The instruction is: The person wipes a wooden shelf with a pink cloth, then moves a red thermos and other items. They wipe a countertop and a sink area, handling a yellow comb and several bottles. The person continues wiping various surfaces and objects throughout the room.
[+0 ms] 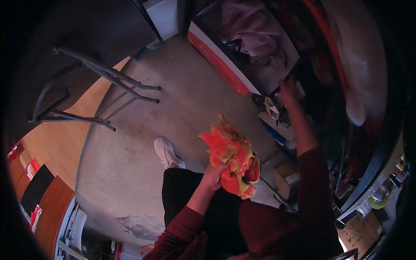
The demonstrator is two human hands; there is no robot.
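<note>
My left hand (215,175) grips a crumpled, frayed orange and yellow cloth (232,149) in front of my knees. Stretched out to the right, my right hand (288,89) is at the near corner of an open box (224,61) with a red side and a pale rim. Shadow and blur hide its fingers, so whether they hold the box or anything else is unclear. Inside the box lies a pinkish, folded fabric (253,29) with some dark items.
A folding metal leg frame (126,87) stands on the concrete floor (130,156) to the left. Cardboard boxes (286,178) and mixed items lie in shadow at right. A round-edged table (367,191) curves along the far right. Wooden furniture (53,211) is at lower left.
</note>
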